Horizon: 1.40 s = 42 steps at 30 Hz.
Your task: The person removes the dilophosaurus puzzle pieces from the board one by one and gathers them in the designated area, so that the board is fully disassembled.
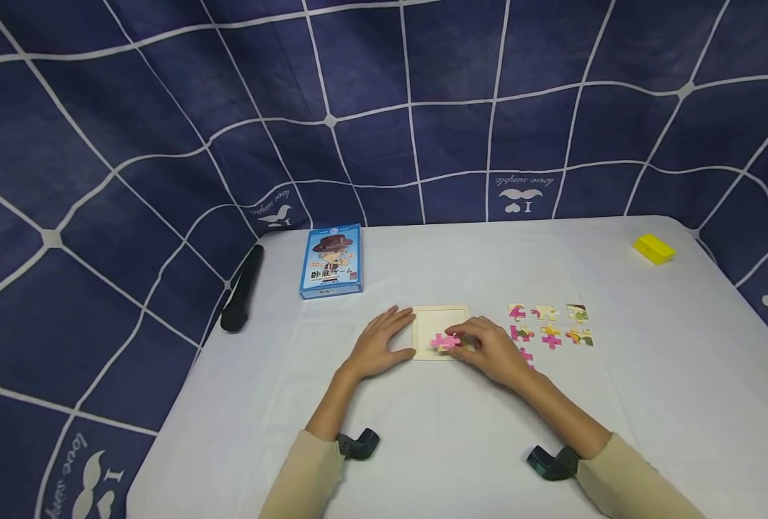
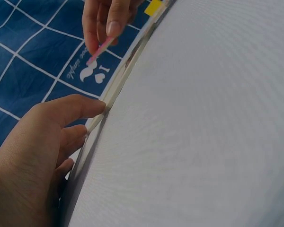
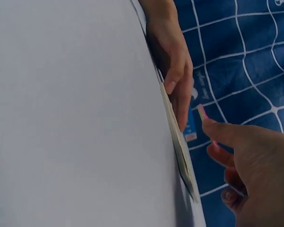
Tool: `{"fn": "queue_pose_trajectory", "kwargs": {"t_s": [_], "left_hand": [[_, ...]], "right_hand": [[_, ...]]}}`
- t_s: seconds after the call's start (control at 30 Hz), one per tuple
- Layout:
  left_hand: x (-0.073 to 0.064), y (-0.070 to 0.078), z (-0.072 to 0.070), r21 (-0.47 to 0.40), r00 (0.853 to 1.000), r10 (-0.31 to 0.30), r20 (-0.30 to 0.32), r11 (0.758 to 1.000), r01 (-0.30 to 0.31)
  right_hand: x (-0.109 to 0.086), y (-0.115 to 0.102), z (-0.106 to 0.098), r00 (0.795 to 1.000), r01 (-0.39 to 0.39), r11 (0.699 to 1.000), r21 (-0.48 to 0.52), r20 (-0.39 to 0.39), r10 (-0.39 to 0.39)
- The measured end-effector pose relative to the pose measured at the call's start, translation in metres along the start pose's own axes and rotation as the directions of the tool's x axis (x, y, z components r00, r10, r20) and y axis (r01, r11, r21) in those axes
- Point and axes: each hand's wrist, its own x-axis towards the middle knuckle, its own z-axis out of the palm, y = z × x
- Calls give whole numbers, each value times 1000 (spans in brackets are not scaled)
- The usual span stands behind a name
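Note:
A pale square puzzle tray (image 1: 440,308) lies on the white table. My left hand (image 1: 377,346) rests at its left side, thumb and fingers spread and touching the edge. Between thumb and fingers my right hand (image 1: 490,349) pinches a pink puzzle piece (image 1: 444,341) over the tray's lower part. Both wrist views show that piece, a thin pink-edged slab (image 3: 202,112), held above the tray and apart from it. Something greenish shows in the tray's lower right, mostly hidden by the right hand. Several loose puzzle pieces (image 1: 550,336) lie right of the tray, one partly behind the right hand.
A blue game box (image 1: 332,261) lies behind and left of the tray. Farther left, a black cylindrical object (image 1: 242,290) lies by the table edge. A yellow block (image 1: 654,249) sits at the far right. Dark blue gridded cloth (image 1: 449,137) hangs behind the table.

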Motion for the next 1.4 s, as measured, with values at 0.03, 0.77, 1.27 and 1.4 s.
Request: {"fn": "queue_pose_trajectory", "kwargs": {"t_s": [0.03, 0.77, 1.27, 1.4], "left_hand": [[0, 0, 0, 1, 1000, -1, 1, 1000, 1], [0, 1, 1, -12, 1000, -11, -9, 1000, 11], [0, -1, 4, -20, 1000, -11, -16, 1000, 11], [0, -1, 3, -11, 1000, -4, -19, 1000, 4]], "right_hand": [[-2, 0, -3, 1000, 2, 1000, 0, -11, -2], [-89, 45, -104, 985, -155, 960, -234, -110, 132], [-104, 53, -107, 975, -222, 936, -272, -53, 216], [-104, 53, -108, 973, -231, 932, -278, -50, 226]]}}
